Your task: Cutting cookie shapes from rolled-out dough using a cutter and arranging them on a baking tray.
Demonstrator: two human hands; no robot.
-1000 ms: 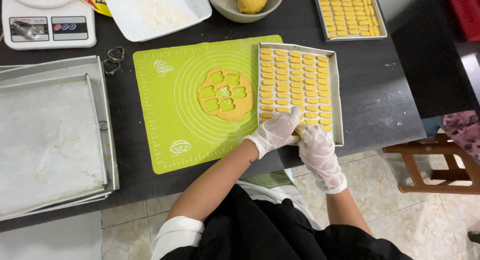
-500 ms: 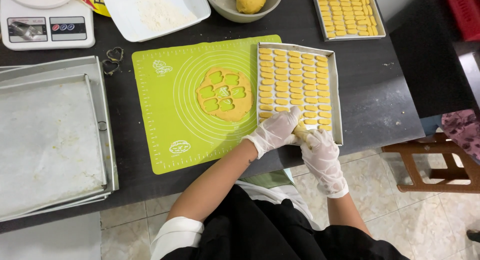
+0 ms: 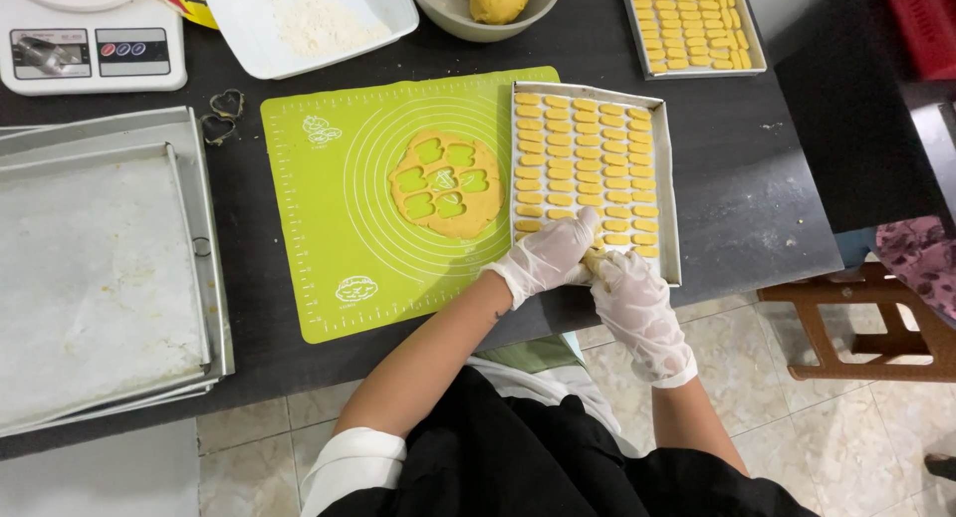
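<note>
1. Dough piece [image 3: 592, 259], small yellow bit, lower centre of frame at the near edge of the baking tray [image 3: 670, 193]; likely soft, light, easily dented, so pinch gently at the ends.
2. Long axis: mostly hidden, cannot tell; tray rows lie with long sides across the frame.
3. Left hand [image 3: 548, 255] and right hand [image 3: 637, 303], both gloved, fingers curled, pinching it between them.
4. Green mat [image 3: 329, 238] with cut dough sheet [image 3: 445, 181] left of tray on dark desk [image 3: 757, 208].
</note>
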